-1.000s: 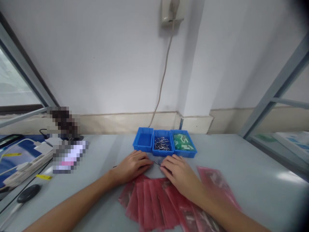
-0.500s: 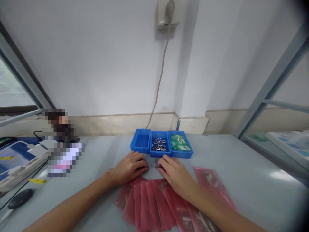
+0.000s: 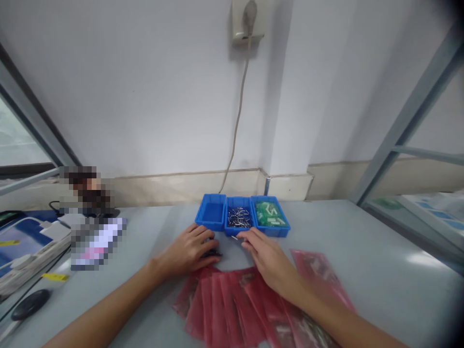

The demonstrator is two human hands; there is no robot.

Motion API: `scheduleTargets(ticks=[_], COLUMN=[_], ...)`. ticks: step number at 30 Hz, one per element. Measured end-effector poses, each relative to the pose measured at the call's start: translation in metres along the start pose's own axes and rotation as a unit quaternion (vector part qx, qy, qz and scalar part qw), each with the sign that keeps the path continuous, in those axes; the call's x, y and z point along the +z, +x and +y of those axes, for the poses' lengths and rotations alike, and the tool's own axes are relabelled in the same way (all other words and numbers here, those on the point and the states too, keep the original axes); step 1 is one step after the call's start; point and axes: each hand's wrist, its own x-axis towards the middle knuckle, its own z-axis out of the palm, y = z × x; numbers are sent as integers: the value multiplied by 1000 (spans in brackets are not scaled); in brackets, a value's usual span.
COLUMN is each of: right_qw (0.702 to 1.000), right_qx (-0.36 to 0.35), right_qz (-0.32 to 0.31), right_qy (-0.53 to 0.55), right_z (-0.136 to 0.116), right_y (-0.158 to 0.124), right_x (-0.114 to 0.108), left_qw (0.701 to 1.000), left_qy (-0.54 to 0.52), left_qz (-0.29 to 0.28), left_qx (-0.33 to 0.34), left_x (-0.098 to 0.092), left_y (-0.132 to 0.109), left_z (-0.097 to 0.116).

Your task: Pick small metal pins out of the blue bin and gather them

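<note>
My right hand (image 3: 266, 251) is closed in a pinch on a small shiny metal piece (image 3: 235, 237), probably a screw, just in front of the middle blue bin (image 3: 239, 231). That bin holds a heap of similar metal pieces (image 3: 239, 217). To the left, my left hand (image 3: 190, 249) rests on the table with its fingers curled round some small dark metal pieces (image 3: 213, 253), mostly hidden under them. Below both hands, several pink plastic bags (image 3: 224, 309) lie fanned out and overlapping, with small parts showing inside some of them.
An empty blue bin (image 3: 210, 212) stands left of the middle one; the right bin (image 3: 288, 232) holds green bags with white pieces. Another pink bag (image 3: 319, 270) lies at right. A blurred phone-like object (image 3: 97, 244), power strip (image 3: 39, 261) and black mouse-shaped object (image 3: 31, 304) are at left.
My right hand has lifted slightly toward the bins, with the metal piece in its fingertips. My left hand has shifted a little left, and dark pieces now show under its fingers.
</note>
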Motion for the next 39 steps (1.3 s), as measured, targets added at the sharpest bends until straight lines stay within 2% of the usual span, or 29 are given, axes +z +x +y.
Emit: scheduleTargets(ticks=[6,15,19,27,39], right_qw=[1000,1000,1000,999,996], right_qx=[-9,-13,1,16,19], right_qz=[-18,-20,-17,30,72], right_qy=[-6,-3,6,10,44], right_z=[-1,-1,-3,-3,-16], right_y=[-2,-2,-2,1,1], right_x=[-2,-3,-2,-1,-10], left_qw=[999,996,996,991,988], left_qy=[21,19,-16,-87,-113], left_qz=[-45,-66,-52,-32,-30], left_qx=[-8,-63,-77,-101,-99], left_x=[1,8,13,18,23], left_y=[-1,-5,-4,-3,-6], left_z=[-5,-13,-12,-11,-10])
